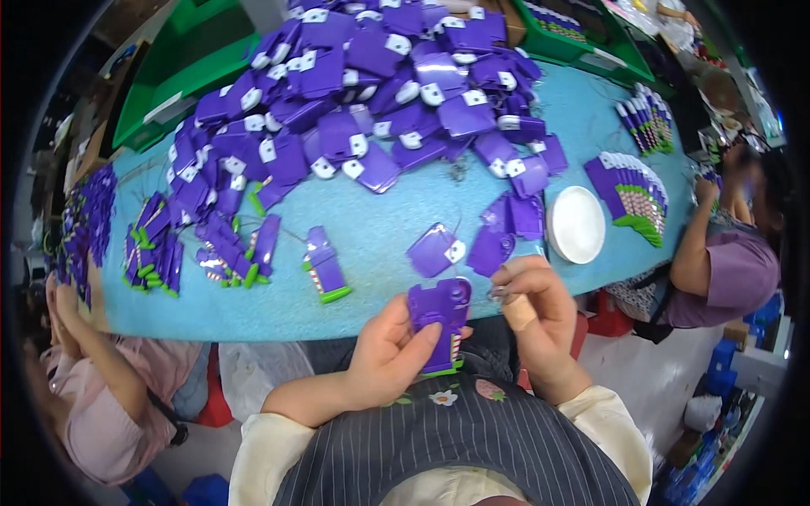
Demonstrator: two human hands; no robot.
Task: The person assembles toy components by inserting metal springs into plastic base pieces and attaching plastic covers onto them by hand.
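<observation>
My left hand (pixel 390 347) grips a purple plastic casing (pixel 439 305) with a green foot and a red-and-white striped side, its inner face turned up. To the right of it, my right hand (pixel 540 316) is raised with thumb and fingertips pinched together. Something small and dark shows at those fingertips, too small to name. Tan tape wraps one finger. Just beyond the hands lie a loose purple cover (pixel 434 250) with a white corner and a few purple pieces (pixel 492 250). A casing with a green foot (pixel 324 268) lies further left on the table.
A large heap of purple covers (pixel 342 135) fills the back of the blue table (pixel 371 219). A white round dish (pixel 576 224) and a fanned stack of casings (pixel 629 198) stand right. Green bins (pixel 173 93) are behind. Co-workers sit left (pixel 110 396) and right (pixel 726 274).
</observation>
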